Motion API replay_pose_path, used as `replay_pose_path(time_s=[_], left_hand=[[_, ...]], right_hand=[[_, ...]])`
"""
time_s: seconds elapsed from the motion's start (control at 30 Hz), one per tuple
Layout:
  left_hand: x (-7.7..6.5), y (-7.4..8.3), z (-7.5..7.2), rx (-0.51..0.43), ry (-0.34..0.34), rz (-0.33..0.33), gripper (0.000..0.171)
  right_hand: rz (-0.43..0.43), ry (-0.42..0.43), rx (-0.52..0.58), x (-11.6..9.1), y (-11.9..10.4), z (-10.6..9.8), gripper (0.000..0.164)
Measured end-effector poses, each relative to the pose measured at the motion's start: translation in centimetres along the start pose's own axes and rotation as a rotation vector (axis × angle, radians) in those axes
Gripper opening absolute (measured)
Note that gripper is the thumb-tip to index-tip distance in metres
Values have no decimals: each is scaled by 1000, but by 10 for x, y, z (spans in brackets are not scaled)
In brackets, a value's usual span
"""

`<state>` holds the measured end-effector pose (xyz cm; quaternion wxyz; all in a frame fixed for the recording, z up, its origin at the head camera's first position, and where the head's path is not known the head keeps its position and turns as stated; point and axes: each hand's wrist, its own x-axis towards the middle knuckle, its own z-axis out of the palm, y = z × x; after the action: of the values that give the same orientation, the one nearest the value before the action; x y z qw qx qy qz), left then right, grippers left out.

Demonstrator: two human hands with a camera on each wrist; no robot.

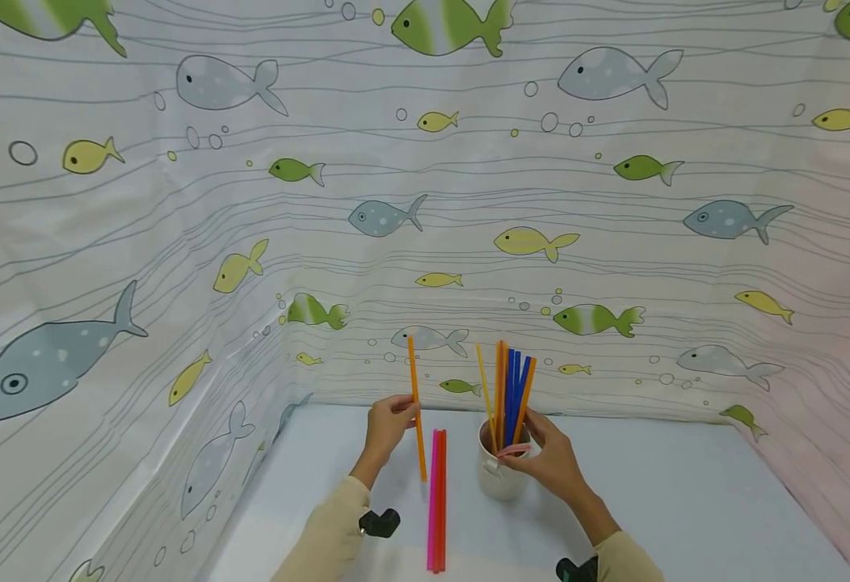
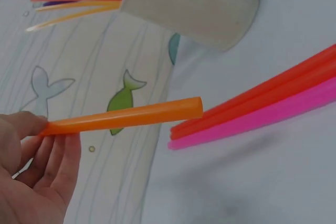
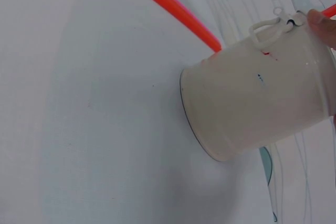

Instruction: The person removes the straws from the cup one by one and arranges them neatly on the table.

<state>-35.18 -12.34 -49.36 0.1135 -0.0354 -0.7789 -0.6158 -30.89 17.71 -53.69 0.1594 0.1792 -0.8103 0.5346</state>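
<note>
My left hand [image 1: 390, 424] pinches an orange straw [image 1: 417, 408], held nearly upright above the table; its lower end points toward the camera in the left wrist view. Right of it stands a whitish cup [image 1: 501, 478] with a small ring-and-bow detail on its side. Inside the cup are several orange and blue straws [image 1: 514, 396] and a thin yellow one. My right hand [image 1: 552, 457] grips the cup at its rim, thumb in front, other fingers partly hidden behind. Between the hands, pink straws [image 1: 432, 501] and red straws [image 1: 441, 501] lie side by side on the table.
The white table [image 1: 687, 485] meets a fish-patterned cloth backdrop [image 1: 469, 186] behind and at both sides. Dark wrist cameras [image 1: 380, 523] sit on both sleeves.
</note>
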Motion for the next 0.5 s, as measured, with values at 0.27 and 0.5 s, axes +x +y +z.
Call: replay_pose_path(time_s=[0.27, 0.5], left_hand=[[-14, -22, 1, 33, -49, -56, 22], [-26, -36, 0, 17, -101, -103, 23]], right_hand=[[11, -12, -16, 0, 1, -1, 98], [7, -11, -5, 0, 2, -2, 99]])
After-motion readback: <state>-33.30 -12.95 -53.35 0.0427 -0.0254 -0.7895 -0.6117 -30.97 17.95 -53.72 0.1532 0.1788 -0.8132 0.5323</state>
